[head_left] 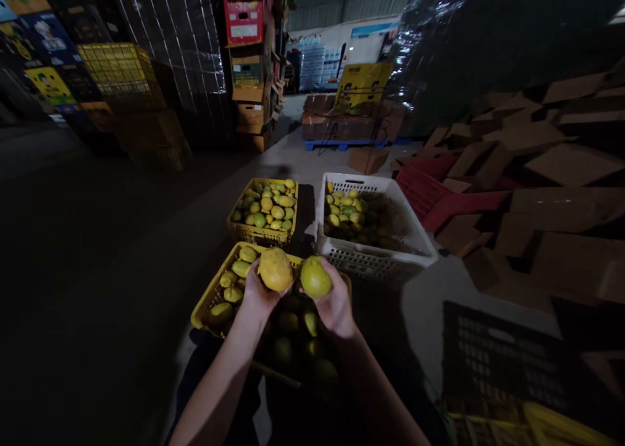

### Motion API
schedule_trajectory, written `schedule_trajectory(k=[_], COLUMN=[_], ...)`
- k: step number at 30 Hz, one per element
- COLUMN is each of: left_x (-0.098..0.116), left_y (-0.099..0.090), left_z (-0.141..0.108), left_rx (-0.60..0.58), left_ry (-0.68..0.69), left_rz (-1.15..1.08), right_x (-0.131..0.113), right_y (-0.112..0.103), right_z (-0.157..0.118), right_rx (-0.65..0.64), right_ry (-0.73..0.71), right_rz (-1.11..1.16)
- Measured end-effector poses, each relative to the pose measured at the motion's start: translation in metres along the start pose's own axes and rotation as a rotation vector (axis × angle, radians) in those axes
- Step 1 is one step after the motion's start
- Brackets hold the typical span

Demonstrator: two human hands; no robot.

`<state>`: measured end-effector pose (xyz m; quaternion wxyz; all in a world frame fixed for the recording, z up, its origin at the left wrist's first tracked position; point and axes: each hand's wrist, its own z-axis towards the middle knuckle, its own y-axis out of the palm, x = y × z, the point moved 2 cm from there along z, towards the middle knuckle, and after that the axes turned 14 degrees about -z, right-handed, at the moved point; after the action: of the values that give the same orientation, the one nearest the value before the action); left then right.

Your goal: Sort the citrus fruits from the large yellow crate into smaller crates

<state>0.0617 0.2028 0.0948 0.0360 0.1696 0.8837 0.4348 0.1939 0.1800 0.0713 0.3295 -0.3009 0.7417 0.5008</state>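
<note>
In front of me my left hand (258, 297) is wrapped round a plump yellow lemon (275, 269). My right hand (336, 303) grips a rounder, yellow-green lemon (316, 277), level with the first and a small gap away from it. Both are held above a yellow crate (199, 310) of lemons between my knees; its near part lies in deep shadow. Several yellow lemons (233, 294) show on its left side. Farther off, a second yellow crate (261, 236) is heaped with yellow and green lemons. A white crate (415, 221) to its right holds more, mostly at its left side.
At the right lie a red crate (424, 195) and a pile of flattened cardboard boxes (561, 224). A dark crate (493, 348) and a yellow crate edge (551, 423) are at lower right. Boxes (248, 75) stand stacked behind, near a blue pallet (342, 145).
</note>
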Motion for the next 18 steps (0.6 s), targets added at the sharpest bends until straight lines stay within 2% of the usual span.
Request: schedule_trajectory(k=[6,9,13,18], left_x=[0.002,0.003,0.006,0.008], left_y=[-0.002,-0.001,-0.003,-0.004], left_z=[0.001,-0.002,-0.003,-0.005], left_rx=[-0.045,-0.029,-0.01,-0.028], left_ry=[-0.013,0.002,0.059,-0.007], left_rz=[-0.075,-0.061,-0.06,-0.156], right_x=[0.0,0.001,-0.001,0.002], right_y=[0.0,-0.001,-0.003,-0.011], right_z=[0.003,0.003,0.002,0.007], right_rx=[0.155,0.247,0.202,0.177], right_ry=[0.178,0.182,0.081,0.198], right_rz=[-0.063,-0.059,-0.033,0.04])
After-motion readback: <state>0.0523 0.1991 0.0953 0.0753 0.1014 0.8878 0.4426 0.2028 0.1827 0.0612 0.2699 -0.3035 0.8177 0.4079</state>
